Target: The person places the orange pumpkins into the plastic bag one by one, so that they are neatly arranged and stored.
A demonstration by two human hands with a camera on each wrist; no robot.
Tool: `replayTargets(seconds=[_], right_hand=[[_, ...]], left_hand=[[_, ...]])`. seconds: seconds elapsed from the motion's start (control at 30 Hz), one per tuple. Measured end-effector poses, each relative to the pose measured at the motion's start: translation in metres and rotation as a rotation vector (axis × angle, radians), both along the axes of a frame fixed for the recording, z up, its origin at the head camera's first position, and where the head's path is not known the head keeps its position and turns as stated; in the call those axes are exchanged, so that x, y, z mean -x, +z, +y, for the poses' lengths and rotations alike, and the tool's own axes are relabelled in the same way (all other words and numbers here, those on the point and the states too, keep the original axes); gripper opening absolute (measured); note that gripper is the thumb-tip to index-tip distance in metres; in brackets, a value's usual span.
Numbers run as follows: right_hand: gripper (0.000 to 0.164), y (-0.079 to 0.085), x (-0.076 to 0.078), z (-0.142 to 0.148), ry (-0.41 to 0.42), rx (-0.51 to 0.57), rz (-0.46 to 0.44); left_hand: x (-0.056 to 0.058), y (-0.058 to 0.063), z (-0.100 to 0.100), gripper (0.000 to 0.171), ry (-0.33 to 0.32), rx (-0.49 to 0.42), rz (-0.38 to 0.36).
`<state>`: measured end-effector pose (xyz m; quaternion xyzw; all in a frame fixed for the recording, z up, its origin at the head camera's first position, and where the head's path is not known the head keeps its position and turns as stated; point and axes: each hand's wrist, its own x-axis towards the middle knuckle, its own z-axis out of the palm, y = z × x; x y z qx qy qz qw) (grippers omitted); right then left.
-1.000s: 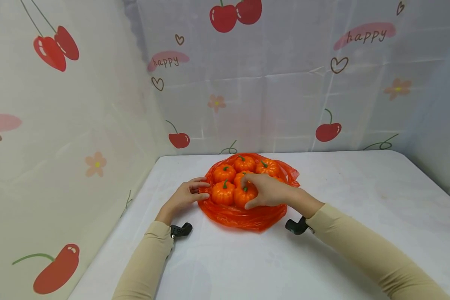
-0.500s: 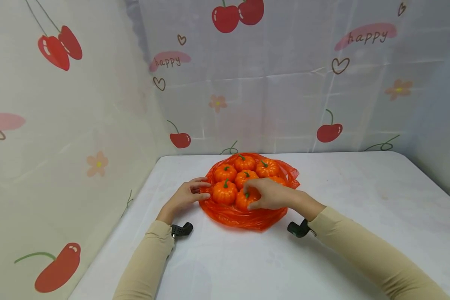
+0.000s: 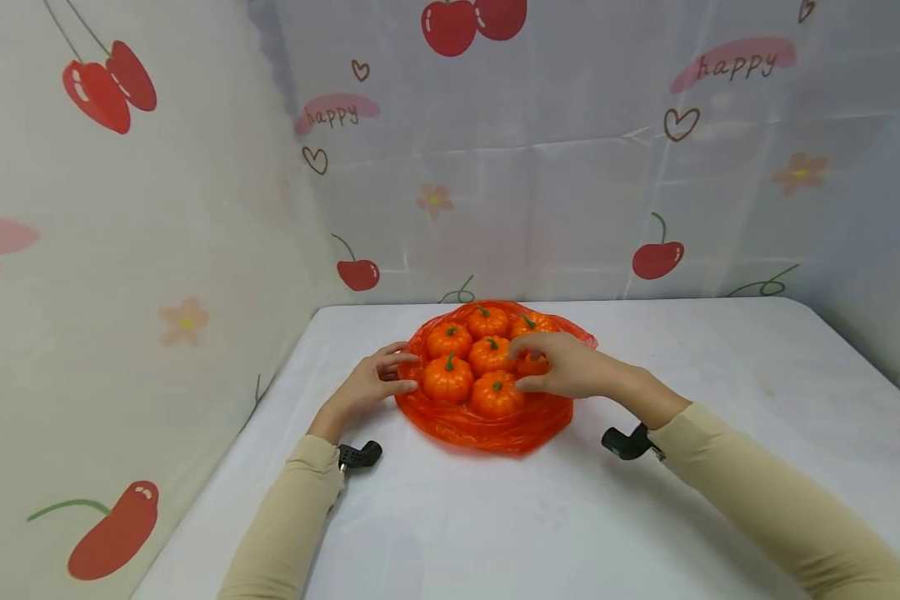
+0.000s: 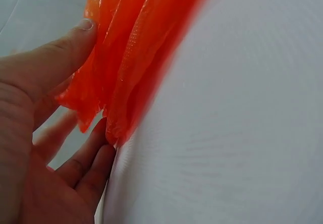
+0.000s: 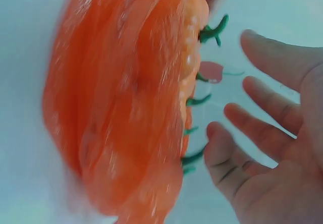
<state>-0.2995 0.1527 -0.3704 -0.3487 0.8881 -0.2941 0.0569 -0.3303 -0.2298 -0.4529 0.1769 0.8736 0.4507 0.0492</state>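
Several small orange pumpkins (image 3: 447,378) with green stems sit in a crumpled, open red plastic bag (image 3: 487,433). At the bag's left side, my left hand (image 3: 367,383) rests with loosely bent fingers. In the left wrist view, its thumb lies against the bag (image 4: 136,57) and its fingertips touch the lower edge. My right hand (image 3: 570,364) hovers over the right side of the pumpkins, thumb and fingers spread. The right wrist view shows that hand (image 5: 277,133) holding nothing, its fingertips near the green stems. It partly hides a pumpkin (image 3: 534,365) at the right.
The bag lies on a white-covered table (image 3: 450,525), toward its back edge. A white curtain (image 3: 525,192) printed with cherries hangs behind, and another printed sheet (image 3: 195,208) closes the left side. Black wrist cameras (image 3: 626,442) sit below both hands.
My right hand has moved from the front pumpkin up and to the right, over the right-hand pumpkin. The front pumpkin shows fully now. The left hand stays at the bag.
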Motion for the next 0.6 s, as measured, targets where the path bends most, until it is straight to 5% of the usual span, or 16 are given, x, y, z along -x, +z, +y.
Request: replayTargets(seconds=[0.6], right_hand=[[0.039,0.003,-0.001,0.065,-0.125,-0.03,0.032]], left_hand=[[-0.002,0.023,-0.009,0.077,-0.083,0.191,-0.045]])
